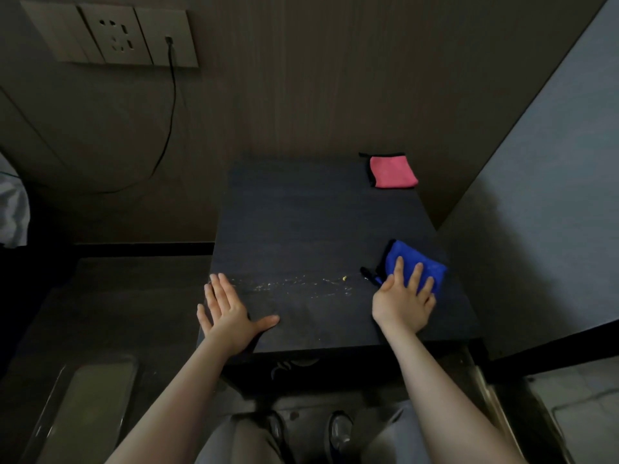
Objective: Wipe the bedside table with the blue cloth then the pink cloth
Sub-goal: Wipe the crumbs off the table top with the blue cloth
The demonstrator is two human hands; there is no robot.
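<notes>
The dark bedside table (301, 222) fills the middle of the view. A folded blue cloth (402, 259) lies near its right edge, and my right hand (403, 299) presses flat on the cloth's near part with fingers spread. My left hand (227, 313) rests flat and open on the table's front left corner, holding nothing. A folded pink cloth (392, 171) with a black border lies at the back right corner, apart from both hands. A streak of pale crumbs (301, 283) runs across the top between my hands.
A wall socket panel (110, 35) with a black cable (170, 112) hanging from it is on the back wall at upper left. A light wall (542, 195) stands close to the table's right side. My shoes (338, 430) show below the table's front.
</notes>
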